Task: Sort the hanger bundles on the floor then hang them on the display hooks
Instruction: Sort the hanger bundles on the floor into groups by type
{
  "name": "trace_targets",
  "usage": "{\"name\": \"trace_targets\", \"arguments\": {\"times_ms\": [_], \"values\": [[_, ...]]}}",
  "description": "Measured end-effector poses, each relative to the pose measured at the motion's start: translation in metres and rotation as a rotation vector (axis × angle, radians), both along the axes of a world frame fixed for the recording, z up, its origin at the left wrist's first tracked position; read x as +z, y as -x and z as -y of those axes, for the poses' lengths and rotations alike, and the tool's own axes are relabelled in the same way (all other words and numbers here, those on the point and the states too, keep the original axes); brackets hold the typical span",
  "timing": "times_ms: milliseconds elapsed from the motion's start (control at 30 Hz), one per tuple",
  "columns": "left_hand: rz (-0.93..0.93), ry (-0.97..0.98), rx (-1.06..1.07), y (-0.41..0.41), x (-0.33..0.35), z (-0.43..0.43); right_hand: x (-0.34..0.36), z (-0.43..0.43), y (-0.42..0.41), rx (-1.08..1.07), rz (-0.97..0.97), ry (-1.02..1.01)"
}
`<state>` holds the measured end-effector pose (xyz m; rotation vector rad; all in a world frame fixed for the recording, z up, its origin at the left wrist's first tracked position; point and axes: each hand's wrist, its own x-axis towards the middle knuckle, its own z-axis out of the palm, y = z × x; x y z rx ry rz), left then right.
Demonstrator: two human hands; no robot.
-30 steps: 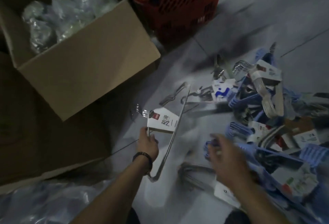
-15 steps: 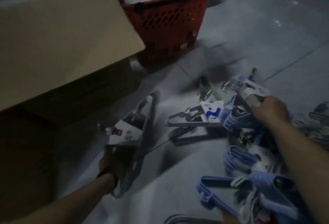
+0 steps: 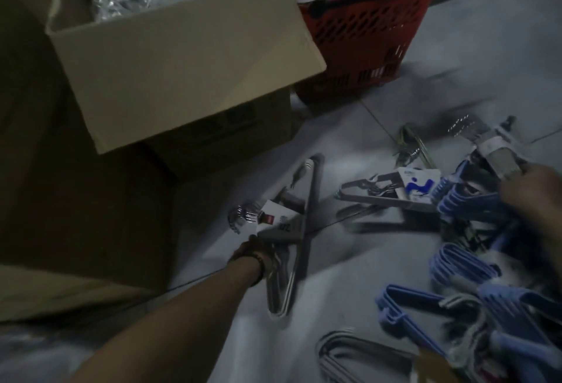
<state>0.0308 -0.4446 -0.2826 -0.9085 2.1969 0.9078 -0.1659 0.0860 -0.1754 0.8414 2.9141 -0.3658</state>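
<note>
1. Left hand (image 3: 258, 250) is gripping a metal hanger bundle (image 3: 292, 230) resting on the floor (image 3: 349, 261).
2. Right hand (image 3: 535, 197) is closing on a blue hanger bundle (image 3: 468, 203); grip blurred, unclear.
3. Suggest lifting by the card sleeve, keeping like types together.

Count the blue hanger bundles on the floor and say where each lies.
3 clearly visible: one blue bundle under the right hand, a second bundle just below it, a third bundle near the bottom right. The dark, blurred pile may hide more.
</note>
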Motion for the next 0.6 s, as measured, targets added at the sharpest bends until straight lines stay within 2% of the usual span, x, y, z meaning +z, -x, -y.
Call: {"name": "trace_targets", "arguments": {"times_ms": [33,67,100,167,200,233,300,367,433,533,600], "values": [[0.030,0.022,0.003,0.020,0.026,-0.005,0.012,0.004,0.003,0.026,-0.022,-0.010],[0.040,0.107,-0.141,0.020,0.027,-0.004,0.028,0.013,0.006,0.057,-0.057,-0.027],[-0.011,0.201,-0.192,0.041,0.035,-0.011,0.052,0.028,0.003,0.101,-0.084,-0.065],[0.069,0.215,-0.309,0.054,0.069,-0.026,0.104,0.069,-0.008,0.233,-0.085,-0.131],[0.025,0.201,-0.339,0.051,0.095,-0.030,0.133,0.100,-0.021,0.288,-0.054,-0.152],[-0.095,0.112,-0.306,0.053,0.124,-0.041,0.155,0.129,-0.032,0.364,-0.046,-0.129],[-0.213,-0.043,-0.189,0.049,0.160,-0.058,0.168,0.177,-0.047,0.480,-0.034,-0.065],[-0.295,-0.259,-0.063,0.045,0.172,-0.067,0.158,0.212,-0.053,0.584,-0.003,-0.020],[-0.415,-0.363,-0.028,0.049,0.169,-0.082,0.137,0.241,-0.062,0.638,0.024,-0.001],[-0.465,-0.623,0.142,0.058,0.178,-0.118,0.114,0.276,-0.094,0.675,0.047,0.037],[-0.461,-0.721,0.323,0.057,0.188,-0.130,0.106,0.295,-0.119,0.685,0.085,0.038]]}}
